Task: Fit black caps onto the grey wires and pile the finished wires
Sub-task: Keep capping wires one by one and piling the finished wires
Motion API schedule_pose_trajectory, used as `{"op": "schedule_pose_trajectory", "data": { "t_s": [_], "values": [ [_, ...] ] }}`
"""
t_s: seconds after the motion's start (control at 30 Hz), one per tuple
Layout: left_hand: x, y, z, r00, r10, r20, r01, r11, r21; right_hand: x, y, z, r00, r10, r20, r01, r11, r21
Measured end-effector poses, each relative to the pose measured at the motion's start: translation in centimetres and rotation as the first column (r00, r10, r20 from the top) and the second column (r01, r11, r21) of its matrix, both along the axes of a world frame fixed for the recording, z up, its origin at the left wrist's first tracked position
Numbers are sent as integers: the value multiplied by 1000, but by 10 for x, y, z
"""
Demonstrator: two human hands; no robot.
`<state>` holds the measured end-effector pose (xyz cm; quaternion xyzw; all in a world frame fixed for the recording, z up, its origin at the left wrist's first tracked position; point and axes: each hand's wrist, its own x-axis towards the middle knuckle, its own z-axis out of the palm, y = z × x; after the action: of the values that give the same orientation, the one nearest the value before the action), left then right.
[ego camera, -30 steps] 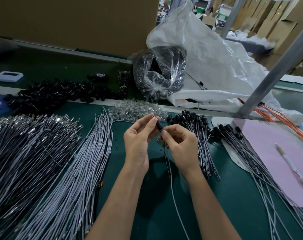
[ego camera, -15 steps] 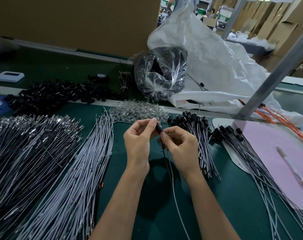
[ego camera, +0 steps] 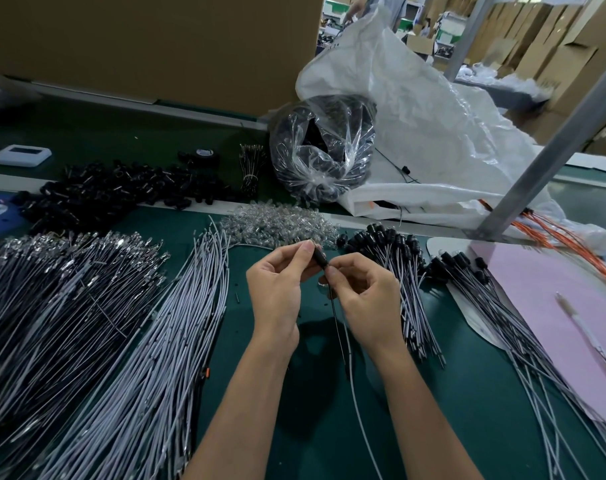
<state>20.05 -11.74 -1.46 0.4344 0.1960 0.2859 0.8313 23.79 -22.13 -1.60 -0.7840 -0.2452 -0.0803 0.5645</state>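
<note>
At the far left of the green desk (ego camera: 450, 410) we see a broad heap of grey wires with metal ends (ego camera: 52, 306), and just beside it a looser bundle of plain grey wires (ego camera: 163, 341) fanning toward the near edge. Behind these lies a heap of loose black caps (ego camera: 104, 195), and to its right a small mound of clear parts (ego camera: 277, 223).

In the middle we find the left hand (ego camera: 277, 282), raised above the desk, its thumb and forefinger pinching the upper end of one black cap (ego camera: 320, 259). The cap sits tilted between the two hands. The right hand (ego camera: 367, 299) meets it from below, its fingertips pinching the wire right at the cap's lower end, the other fingers curled in. From there the held wire (ego camera: 355, 386) hangs down between the wrists and curves toward the near edge.

Just right of the right hand we see a pile of capped wires (ego camera: 398, 271), caps pointing away. Further right lies a second such pile (ego camera: 502, 323), partly on a pink sheet (ego camera: 554, 306) that carries a pen (ego camera: 585, 337).
</note>
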Motion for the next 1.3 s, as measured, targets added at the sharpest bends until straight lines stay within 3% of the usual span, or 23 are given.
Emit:
{"op": "schedule_pose_trajectory", "data": {
  "t_s": [0.33,0.5,0.67,0.77,1.03,1.3],
  "values": [
    [1,0,-1,999,13,-38,-9,993,120,1,1,0,988,83,-127,-83,997,8],
    [0,-2,-2,999,-14,-39,18,995,100,1,0,1,968,178,-176,-176,984,26],
    [-1,-4,-1,982,-188,2,187,981,41,5,-2,1,980,116,-164,-95,988,125],
    [-1,-7,-2,965,-257,-46,261,957,124,7,-5,1,991,54,-126,-38,991,131],
    [-2,-10,3,975,-208,77,196,971,141,4,-3,0,999,42,-15,-41,997,70],
    [-3,-10,6,982,-121,147,100,985,143,-2,1,-1,987,152,-54,-148,986,71]
  ]
}}
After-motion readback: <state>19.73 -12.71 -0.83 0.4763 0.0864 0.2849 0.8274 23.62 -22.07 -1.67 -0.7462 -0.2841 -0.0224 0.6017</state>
